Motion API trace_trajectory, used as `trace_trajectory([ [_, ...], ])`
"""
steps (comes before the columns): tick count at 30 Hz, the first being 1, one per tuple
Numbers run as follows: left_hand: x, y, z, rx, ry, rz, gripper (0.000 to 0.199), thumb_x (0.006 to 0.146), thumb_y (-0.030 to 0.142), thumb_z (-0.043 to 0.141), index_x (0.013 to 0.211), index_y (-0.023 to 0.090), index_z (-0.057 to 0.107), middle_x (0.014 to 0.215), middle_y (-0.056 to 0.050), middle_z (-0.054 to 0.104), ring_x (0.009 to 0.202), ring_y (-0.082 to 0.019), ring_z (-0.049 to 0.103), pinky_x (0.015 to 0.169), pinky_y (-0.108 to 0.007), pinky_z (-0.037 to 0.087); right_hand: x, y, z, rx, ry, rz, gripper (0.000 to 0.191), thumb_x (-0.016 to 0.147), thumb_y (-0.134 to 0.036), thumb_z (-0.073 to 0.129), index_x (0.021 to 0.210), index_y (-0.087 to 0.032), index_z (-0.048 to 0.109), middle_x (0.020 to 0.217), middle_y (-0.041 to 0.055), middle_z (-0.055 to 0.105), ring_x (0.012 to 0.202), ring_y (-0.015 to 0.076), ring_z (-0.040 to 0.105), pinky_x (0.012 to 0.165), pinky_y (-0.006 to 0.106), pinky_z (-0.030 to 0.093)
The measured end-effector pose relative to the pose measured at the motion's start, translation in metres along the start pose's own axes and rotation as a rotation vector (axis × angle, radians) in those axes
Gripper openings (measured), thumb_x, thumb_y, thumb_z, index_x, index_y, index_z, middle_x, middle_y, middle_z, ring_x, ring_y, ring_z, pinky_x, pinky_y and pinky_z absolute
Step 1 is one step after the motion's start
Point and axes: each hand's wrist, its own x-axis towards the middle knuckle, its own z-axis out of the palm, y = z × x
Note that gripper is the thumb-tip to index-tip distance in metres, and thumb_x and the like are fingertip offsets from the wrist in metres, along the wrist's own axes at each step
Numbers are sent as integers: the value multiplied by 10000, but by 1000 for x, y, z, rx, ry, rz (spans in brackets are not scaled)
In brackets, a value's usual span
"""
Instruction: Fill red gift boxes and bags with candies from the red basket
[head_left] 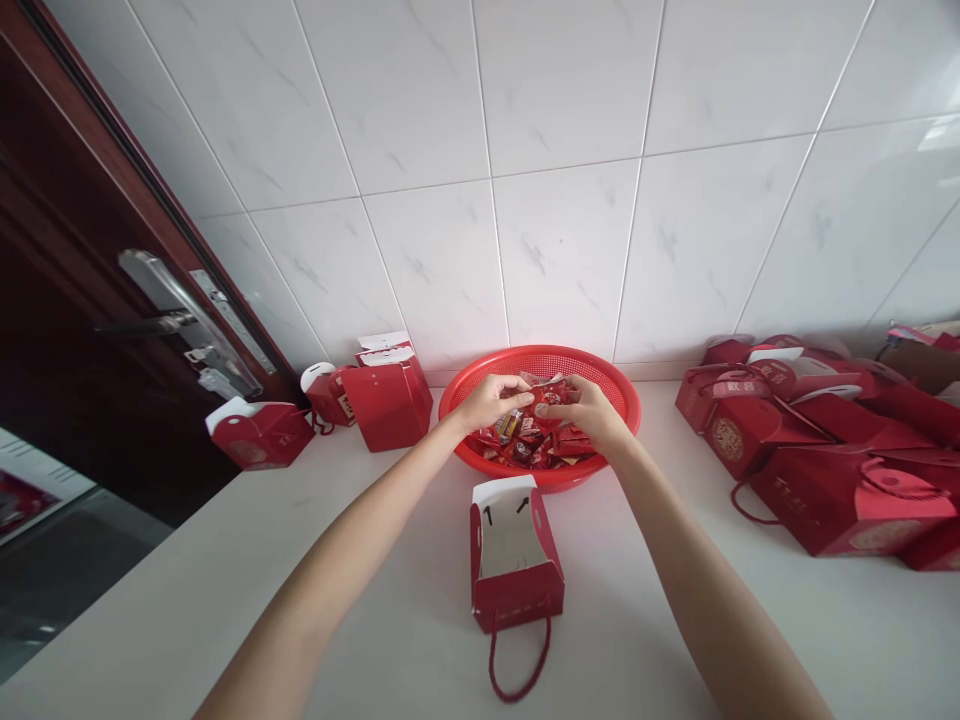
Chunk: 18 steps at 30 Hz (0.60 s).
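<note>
A red plastic basket (630, 400) with mesh walls stands against the wall, holding a heap of wrapped sweets (529, 440), mostly red. Above the heap, my left hand (491, 402) pinches at the left side of a red-wrapped sweet (545, 398). My right hand (590, 410) has its thumb and fingers closed on the right side of the same sweet. Fingers partly hide the wrapper. Nearer to me, between my forearms, a red gift box (517, 597) stands with its top open. Its pale inside shows two dark marks, and a red cord handle hangs toward me.
On the right, several closed red gift boxes (787, 440) crowd together. Left of the basket are a tall red box (386, 405) and smaller red boxes (262, 435). A dark door with a metal handle (187, 320) borders the white counter (360, 600); a tiled wall rises behind.
</note>
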Motion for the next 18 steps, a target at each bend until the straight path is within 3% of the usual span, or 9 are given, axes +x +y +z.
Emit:
trace_trajectory([
  [7,0,-1,-1,-10,-12,-4,416,754,558,737,781,145,701,776,-22,665,733,-159,586,693,-283,458,-2,-2,1,-9,2,-13,360,531,-182,852,794,-193,606,736,-2,723,691,199,705,619,316,587],
  [12,2,-6,-1,-32,-41,-39,529,795,588,687,1096,153,705,1044,-90,716,913,-214,660,800,-331,515,-2,-2,0,-6,91,-57,347,537,-202,832,776,-205,581,721,-13,706,658,186,684,620,316,572],
  [14,2,-10,-1,-15,-66,-60,550,832,600,641,1153,155,690,1055,-103,725,929,-222,672,813,-343,525,0,-1,-1,7,150,-78,363,538,-228,829,797,-211,575,744,-9,707,680,196,686,637,324,568],
  [18,1,-16,0,90,-198,-110,368,746,500,761,917,173,767,856,-61,760,774,-207,691,728,-306,524,3,1,-4,35,284,-111,385,540,-261,821,798,-222,537,749,-15,690,712,194,673,650,313,544],
])
